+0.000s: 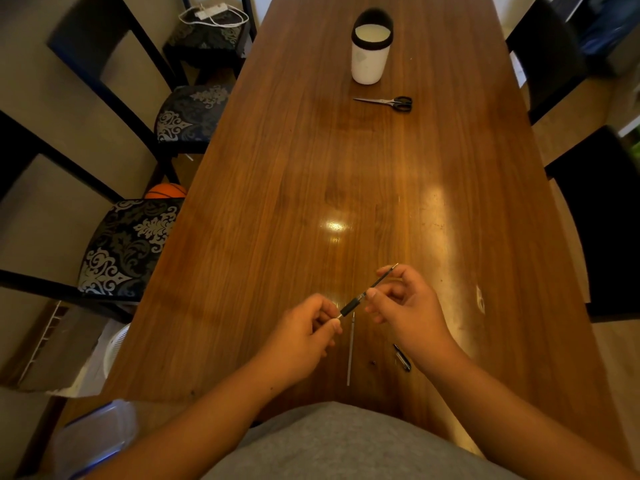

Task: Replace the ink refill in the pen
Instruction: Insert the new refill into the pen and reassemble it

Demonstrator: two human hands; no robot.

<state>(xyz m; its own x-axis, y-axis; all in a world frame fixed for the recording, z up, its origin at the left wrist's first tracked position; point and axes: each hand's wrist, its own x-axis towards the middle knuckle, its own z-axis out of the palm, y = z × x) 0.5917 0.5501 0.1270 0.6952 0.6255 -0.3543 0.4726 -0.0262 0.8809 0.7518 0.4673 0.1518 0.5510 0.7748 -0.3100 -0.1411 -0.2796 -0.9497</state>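
Low over the table (pixel 311 168) at six o'clock, the left hand (pixel 304 336) pinches the pen (pixel 350 307) and the right hand (pixel 408 313) pinches the refill (pixel 382 278) jutting toward one o'clock, which is probably light, slick and bendy, so best gripped close to the barrel.

The wooden surface (pixel 277 202) carries a white cup (pixel 370 60), scissors (pixel 388 102), a thin refill (pixel 350 351) and a black pen part (pixel 402 357).
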